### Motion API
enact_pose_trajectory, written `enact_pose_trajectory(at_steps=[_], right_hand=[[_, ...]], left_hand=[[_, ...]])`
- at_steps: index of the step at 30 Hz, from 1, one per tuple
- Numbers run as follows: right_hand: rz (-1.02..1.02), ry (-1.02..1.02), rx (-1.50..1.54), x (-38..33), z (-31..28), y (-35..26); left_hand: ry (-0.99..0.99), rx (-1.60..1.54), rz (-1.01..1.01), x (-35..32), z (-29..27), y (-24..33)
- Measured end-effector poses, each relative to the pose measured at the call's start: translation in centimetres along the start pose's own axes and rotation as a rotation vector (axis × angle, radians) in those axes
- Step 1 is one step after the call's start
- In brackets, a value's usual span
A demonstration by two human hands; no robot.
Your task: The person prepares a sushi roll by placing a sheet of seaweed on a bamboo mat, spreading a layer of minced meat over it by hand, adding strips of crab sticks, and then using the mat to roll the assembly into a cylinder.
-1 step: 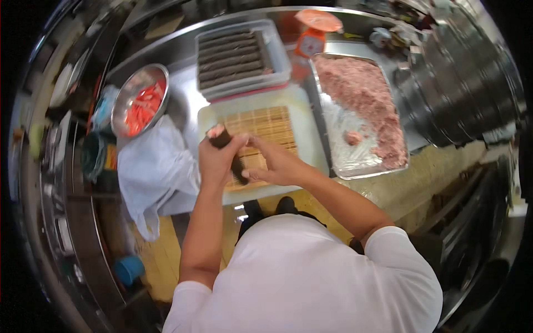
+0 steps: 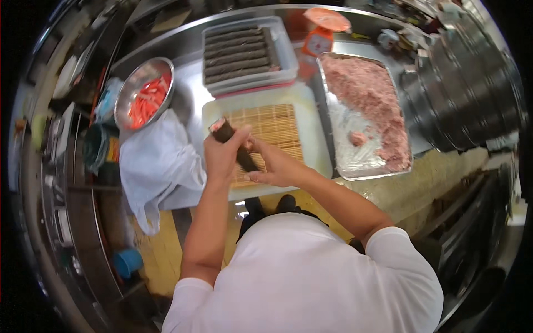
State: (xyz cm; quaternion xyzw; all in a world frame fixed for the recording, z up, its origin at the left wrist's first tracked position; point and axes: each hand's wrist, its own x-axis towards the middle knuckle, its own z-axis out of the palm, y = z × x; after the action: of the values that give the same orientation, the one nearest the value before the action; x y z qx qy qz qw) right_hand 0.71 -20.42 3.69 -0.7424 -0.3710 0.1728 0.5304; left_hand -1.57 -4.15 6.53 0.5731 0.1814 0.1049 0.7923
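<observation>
A dark seaweed roll with pink filling showing at its upper left end is held slantwise over the bamboo rolling mat. My left hand is wrapped round the roll near that end. My right hand has its fingers and thumb curved about the lower part, which is slightly blurred. The mat lies on a pale cutting board. Behind the board, a clear plastic tub contains several similar rolls side by side. To the right, minced pink meat fills much of a metal tray, with one small lump apart.
Red and pink sticks lie in a steel bowl at the left. A white cloth hangs over the counter's front edge below it. An orange scale stands behind the tray. Large stacked steel pots rise at the right.
The scene has shifted slightly in view. The roll is turned a little between my hands, and more of its lower part shows. Both hands keep their hold.
</observation>
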Motion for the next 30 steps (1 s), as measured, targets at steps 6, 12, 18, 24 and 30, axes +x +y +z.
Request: enact_pose_trajectory(at_steps=[6, 12, 18, 24, 30], right_hand=[[0.434, -0.337, -0.373, 3.6, -0.8, 3.6], [0.142, -0.438, -0.783, 5.3, -3.0, 7.7], [0.391, -0.027, -0.207, 3.4, -7.5, 8.5], [0.066, -0.151, -0.528, 4.1, -4.3, 7.3], [0.005, -0.231, -0.752, 3.2, -1.1, 8.6]], left_hand=[[0.220, -0.549, -0.292, 0.1, -3.7, -8.4], [0.102, -0.496, -0.570, -2.6, -5.6, -9.1], [-0.011, 0.303, -0.117, -4.5, -8.5, -6.1], [-0.214, 1.218, 0.621, 0.5, -5.8, -5.4], [-0.535, 1.613, 0.204, 2.6, -4.9, -5.0]])
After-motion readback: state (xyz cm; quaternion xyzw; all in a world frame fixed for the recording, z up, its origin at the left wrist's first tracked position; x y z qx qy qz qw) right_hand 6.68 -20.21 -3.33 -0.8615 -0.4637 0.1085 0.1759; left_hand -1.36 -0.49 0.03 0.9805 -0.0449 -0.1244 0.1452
